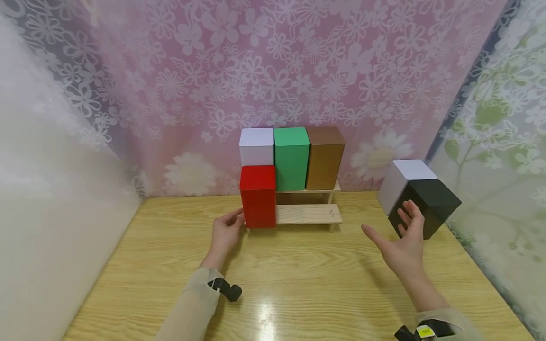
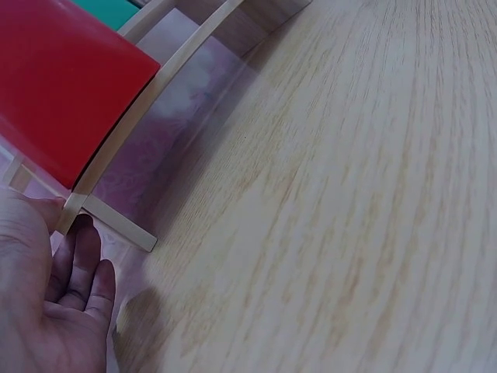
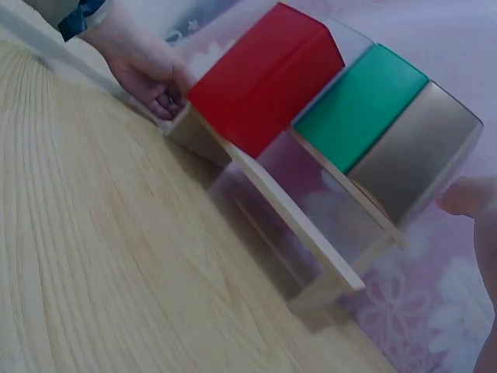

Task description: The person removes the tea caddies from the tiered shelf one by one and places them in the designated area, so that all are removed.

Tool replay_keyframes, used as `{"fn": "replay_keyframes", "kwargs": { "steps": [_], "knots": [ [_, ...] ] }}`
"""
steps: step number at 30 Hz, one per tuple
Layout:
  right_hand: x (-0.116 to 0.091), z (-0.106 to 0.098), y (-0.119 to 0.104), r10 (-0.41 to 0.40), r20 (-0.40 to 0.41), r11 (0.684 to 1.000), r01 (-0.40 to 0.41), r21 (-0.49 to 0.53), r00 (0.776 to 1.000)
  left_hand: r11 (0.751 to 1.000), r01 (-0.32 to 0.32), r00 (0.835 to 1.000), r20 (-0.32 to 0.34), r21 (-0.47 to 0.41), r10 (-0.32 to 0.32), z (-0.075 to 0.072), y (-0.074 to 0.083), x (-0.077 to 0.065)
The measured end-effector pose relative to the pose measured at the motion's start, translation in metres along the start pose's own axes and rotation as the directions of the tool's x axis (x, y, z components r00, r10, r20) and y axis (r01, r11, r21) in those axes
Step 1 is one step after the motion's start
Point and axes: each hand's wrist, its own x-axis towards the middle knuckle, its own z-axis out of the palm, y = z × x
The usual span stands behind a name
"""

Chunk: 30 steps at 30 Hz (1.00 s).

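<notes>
A two-tier wooden rack [image 1: 307, 214] stands by the back curtain. My left hand [image 1: 226, 232] pinches the left end of its lower tier, the thumb above the plank and fingers curled below in the left wrist view. Right beside that thumb, a red box [image 1: 258, 199] stands on the lower tier. Behind it on the upper tier are a white box [image 1: 256, 147], a green box [image 1: 292, 161] and a brown box [image 1: 324, 161], side by side. My right hand [image 1: 405, 246] holds nothing, fingers spread, and overlaps a black box [image 1: 439, 203] in the head view.
Behind the black box, another white box [image 1: 392, 189] stands at the table's right back corner. The wood-grain table [image 1: 298, 274] stretches in front of the rack. Flowered curtains hang at the back [image 1: 277, 71] and right [image 1: 507, 156], and a pale sheet [image 1: 51, 189] at the left.
</notes>
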Motion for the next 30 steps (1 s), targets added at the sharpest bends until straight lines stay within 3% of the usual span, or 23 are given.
{"fn": "replay_keyframes", "kwargs": {
  "steps": [9, 30],
  "knots": [
    [-0.007, 0.050, -0.020, -0.055, 0.089, 0.995, 0.048, 0.083, 0.995, 1.000, -0.005, 1.000, -0.009, -0.006, 0.005, 0.001, 0.000, 0.000],
    [-0.022, 0.145, -0.064, -0.129, 0.185, 0.974, 0.089, 0.209, 0.974, 1.000, 0.019, 0.999, -0.027, -0.016, -0.019, 0.003, 0.001, 0.001]
  ]
}}
